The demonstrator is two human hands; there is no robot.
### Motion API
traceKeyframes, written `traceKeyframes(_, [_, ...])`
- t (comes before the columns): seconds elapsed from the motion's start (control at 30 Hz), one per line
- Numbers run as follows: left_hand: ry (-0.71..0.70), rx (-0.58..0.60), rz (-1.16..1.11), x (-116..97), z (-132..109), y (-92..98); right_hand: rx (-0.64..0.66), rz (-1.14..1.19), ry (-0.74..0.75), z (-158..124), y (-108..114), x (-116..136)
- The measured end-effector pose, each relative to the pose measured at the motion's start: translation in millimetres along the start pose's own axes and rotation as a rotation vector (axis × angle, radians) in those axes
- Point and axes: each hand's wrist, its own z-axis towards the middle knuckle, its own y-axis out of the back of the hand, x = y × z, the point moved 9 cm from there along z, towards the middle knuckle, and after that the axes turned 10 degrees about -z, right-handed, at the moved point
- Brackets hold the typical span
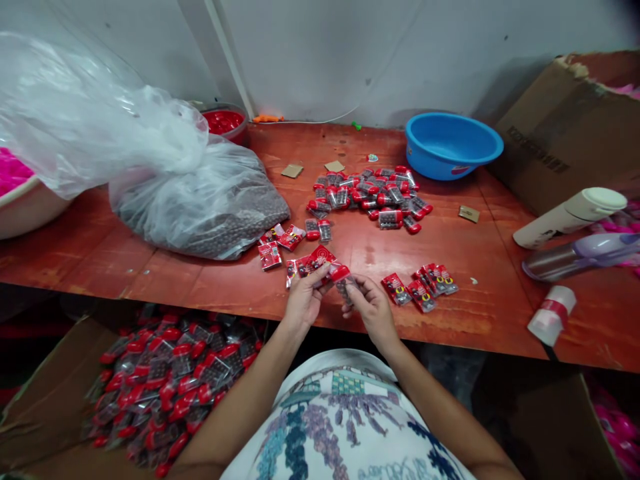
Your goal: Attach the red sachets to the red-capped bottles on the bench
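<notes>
In front of my body, both hands meet over a small red-capped clear bottle (342, 277) with dark beads inside. My right hand (374, 308) is closed on its clear lower part, thumb on top. My left hand (303, 298) is closed too, thumb and finger pinching at the red end; whether a wrapper is also held there I cannot tell. Just behind my left fingers lie flat red printed packets (320, 256), partly covered by the hand. To the right of my right hand rest several red packets (423, 288) with dark contents.
Many red-capped bottles (370, 192) are heaped mid-table. A plastic bag of dark beads (210, 200) lies left, with more red packets (270, 256) beside it. A blue basin (453, 150), carton (545, 140) and white flask (565, 217) stand right. Below left, a box holds bottles (175, 380).
</notes>
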Motion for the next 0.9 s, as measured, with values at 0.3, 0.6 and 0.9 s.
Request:
traceKeyframes(0.3, [-0.046, 0.116, 0.134, -9, -11, -16.5, 0.009, 0.003, 0.012, -1, 4, 0])
traceKeyframes(0.6, [-0.143, 0.147, 0.329, -16, -12, -21.4, -0.015, -0.165, 0.138, 3, 14, 6])
traceKeyframes(0.9, [-0.229, 0.152, 0.426, -19, -14, -20.8, 0.059, -0.365, 0.273, 0, 15, 21])
